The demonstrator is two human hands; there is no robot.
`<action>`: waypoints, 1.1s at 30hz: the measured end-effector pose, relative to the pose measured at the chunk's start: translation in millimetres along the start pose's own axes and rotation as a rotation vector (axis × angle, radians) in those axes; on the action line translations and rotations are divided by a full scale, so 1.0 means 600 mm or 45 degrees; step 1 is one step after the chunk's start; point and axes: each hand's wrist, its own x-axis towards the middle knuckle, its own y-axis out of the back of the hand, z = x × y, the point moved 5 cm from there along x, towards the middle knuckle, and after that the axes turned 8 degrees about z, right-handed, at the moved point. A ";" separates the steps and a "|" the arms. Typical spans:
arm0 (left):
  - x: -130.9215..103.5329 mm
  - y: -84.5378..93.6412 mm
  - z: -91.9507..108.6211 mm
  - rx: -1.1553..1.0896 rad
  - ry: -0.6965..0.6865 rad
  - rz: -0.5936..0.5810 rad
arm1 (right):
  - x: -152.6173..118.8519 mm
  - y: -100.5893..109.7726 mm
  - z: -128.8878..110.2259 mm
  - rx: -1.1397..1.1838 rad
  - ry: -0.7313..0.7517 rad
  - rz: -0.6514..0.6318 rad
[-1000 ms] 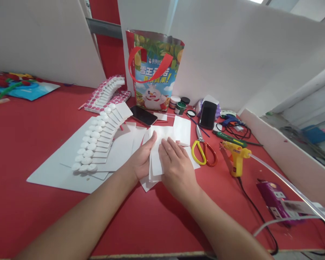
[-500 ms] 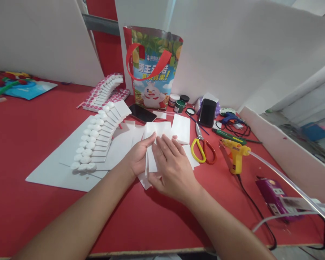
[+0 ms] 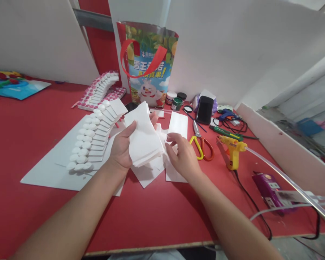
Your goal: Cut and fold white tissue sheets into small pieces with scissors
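Observation:
A stack of thin white paper sheets (image 3: 144, 139) is gripped in my left hand (image 3: 121, 148), with the thumb on top and the fingertips showing behind the far edge. My right hand (image 3: 184, 155) is just right of the stack. Its thumb and index finger curl together at the edge of a thin white paper sheet (image 3: 161, 135); the exact contact is hard to see. Under and beside my hands lie more white sheets (image 3: 146, 177) and a white rectangular piece (image 3: 178, 124). To the left stands a curved white model (image 3: 88, 139) of stepped strips edged with round white discs.
Scissors (image 3: 199, 144), a yellow glue gun (image 3: 233, 150) and a purple power strip (image 3: 271, 191) lie to the right on the red table (image 3: 157, 220). Behind stand a printed bag (image 3: 148, 68), paint jars (image 3: 177, 104) and a black phone (image 3: 205, 110). A pink-and-white model (image 3: 97, 92) sits back left.
My left hand has lifted and tilted the paper stack toward the left. My right hand has come off the top of the stack and moved to its right side, fingers curled.

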 end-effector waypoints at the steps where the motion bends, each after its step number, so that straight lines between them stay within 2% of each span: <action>1: 0.000 0.000 0.000 0.001 0.000 0.007 | -0.002 -0.007 -0.001 -0.009 0.008 -0.042; 5: -0.001 -0.001 -0.001 -0.019 0.003 0.027 | -0.006 -0.027 -0.008 -0.039 0.092 -0.165; 9: -0.001 -0.001 -0.008 0.006 0.059 0.006 | 0.000 -0.030 0.001 0.146 -0.012 -0.192; 11: -0.001 -0.001 -0.011 0.027 0.072 0.003 | 0.008 -0.019 0.009 0.310 -0.104 -0.112; 14: 0.000 0.002 -0.016 0.009 0.073 0.025 | 0.023 0.016 0.029 0.512 -0.254 0.140; 17: 0.002 0.007 -0.024 0.003 0.131 0.024 | 0.031 0.052 0.057 0.698 -0.492 0.367; 20: 0.006 0.016 -0.034 0.067 0.217 0.037 | 0.035 0.069 0.075 0.944 -0.650 0.448; 23: 0.009 0.024 -0.047 0.151 0.302 0.040 | 0.038 0.069 0.075 1.174 -0.711 0.388; 26: 0.010 0.029 -0.057 0.183 0.362 0.035 | 0.036 0.059 0.066 1.278 -0.751 0.296; 29: 0.010 0.037 -0.065 0.242 0.438 0.071 | 0.031 0.049 0.052 1.209 -0.713 0.242; 33: 0.012 0.038 -0.061 0.276 0.366 0.136 | 0.025 0.042 0.041 1.060 -0.631 0.199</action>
